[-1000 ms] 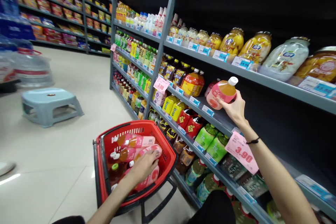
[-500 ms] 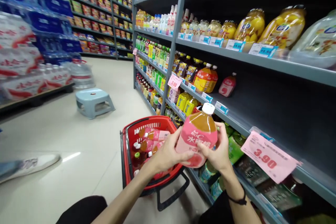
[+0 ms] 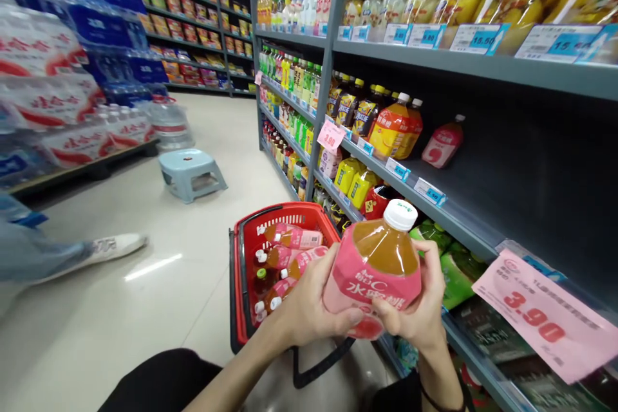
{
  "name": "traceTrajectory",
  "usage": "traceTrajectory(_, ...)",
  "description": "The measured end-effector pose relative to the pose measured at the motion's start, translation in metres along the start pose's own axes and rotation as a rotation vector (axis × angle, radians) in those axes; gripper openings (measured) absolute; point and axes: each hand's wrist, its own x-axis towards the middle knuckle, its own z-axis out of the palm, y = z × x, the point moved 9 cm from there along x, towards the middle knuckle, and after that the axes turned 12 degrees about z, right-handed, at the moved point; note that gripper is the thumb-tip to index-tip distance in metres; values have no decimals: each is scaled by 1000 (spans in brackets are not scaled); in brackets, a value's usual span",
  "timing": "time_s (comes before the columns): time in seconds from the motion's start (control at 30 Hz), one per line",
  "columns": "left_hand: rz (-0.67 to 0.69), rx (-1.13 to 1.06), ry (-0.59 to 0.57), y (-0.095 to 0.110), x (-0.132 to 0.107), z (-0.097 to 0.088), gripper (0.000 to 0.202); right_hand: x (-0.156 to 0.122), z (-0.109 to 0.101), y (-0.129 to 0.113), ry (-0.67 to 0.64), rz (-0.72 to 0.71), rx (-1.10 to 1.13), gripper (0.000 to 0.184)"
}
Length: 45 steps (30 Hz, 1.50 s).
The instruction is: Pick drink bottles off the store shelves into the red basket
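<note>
A large juice bottle (image 3: pixel 369 270) with a pink label, amber drink and white cap is held up in front of me, tilted slightly. My left hand (image 3: pixel 309 302) wraps its left side, thumb across the front. From the right, my right hand (image 3: pixel 418 302) grips it too, thumb on the label. Behind and left of my left hand stands a red shopping basket (image 3: pixel 236 270) on the floor. Several pink-labelled bottles (image 3: pixel 299 238) lie in it, along with a green-capped dark bottle (image 3: pixel 264 281). The basket's black handle (image 3: pixel 323 364) hangs folded down at the near side.
Shelves of drinks and jars (image 3: pixel 458 0) rise along the right; a lone pink-labelled bottle (image 3: pixel 443 141) stands on the middle one. A pink price sign (image 3: pixel 545 315) sticks out nearby. On the floor are a blue stool (image 3: pixel 190 170), stacked water packs (image 3: pixel 72 103) and a person's shoe (image 3: pixel 120 244).
The bottle, still in both hands, has come slightly closer and lower. My view has shifted, and the other person's leg has come further in from the left.
</note>
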Motion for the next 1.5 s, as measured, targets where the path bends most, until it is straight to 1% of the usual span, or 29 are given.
traceTrajectory(0.13, 9, -11, -5, 1, 0, 1, 87, -1, -1, 1, 9, 7, -27, 67)
traceTrajectory(0.3, -57, 44, 29, -3, -4, -2, 88, -2, -2, 1, 15, -7, -51, 67)
traceTrajectory(0.43, -40, 59, 39, -1, -9, -4, 88, -2, -2, -3, 17, -33, -43, 66)
traceTrajectory(0.5, -43, 78, 57, 1, -10, -5, 82, -1, -1, -3, 11, -16, -27, 66)
traceTrajectory(0.57, -104, 131, 105, 1, -9, -7, 74, 0, 1, 3, 25, 61, -31, 64)
traceTrajectory(0.63, -229, 235, 214, -2, -10, -14, 67, 2, 4, 16, 53, 193, -63, 63)
traceTrajectory(0.7, -352, 385, 318, -2, -13, -22, 61, 2, 12, 33, 53, 313, -85, 67)
traceTrajectory(0.73, -378, 458, 345, 0, -14, -24, 59, 4, 17, 41, 33, 352, -73, 71)
traceTrajectory(0.8, -356, 538, 326, 6, -13, -22, 58, 9, 28, 57, -13, 390, 28, 77)
traceTrajectory(0.83, -332, 527, 298, 8, -12, -19, 61, 12, 32, 66, -28, 404, 115, 78)
traceTrajectory(0.93, -312, 372, 236, 5, -14, -7, 72, 25, 37, 91, -16, 478, 435, 73)
traceTrajectory(1.03, -303, 291, 233, 2, -17, 1, 71, 34, 37, 104, -12, 543, 623, 69)
traceTrajectory(1.1, -271, 342, 246, 4, -17, 3, 67, 35, 35, 105, -16, 572, 665, 64)
traceTrajectory(1.17, -224, 448, 257, 10, -18, 5, 63, 34, 33, 107, -31, 601, 675, 58)
traceTrajectory(1.27, -146, 610, 270, 24, -21, 7, 58, 29, 36, 112, -84, 654, 688, 58)
traceTrajectory(1.33, -114, 669, 282, 30, -23, 8, 57, 27, 37, 113, -96, 674, 706, 57)
traceTrajectory(1.43, -128, 669, 319, 32, -24, 4, 57, 26, 43, 108, -139, 708, 727, 58)
traceTrajectory(1.5, -193, 560, 353, 23, -24, -2, 57, 26, 52, 103, -205, 755, 722, 63)
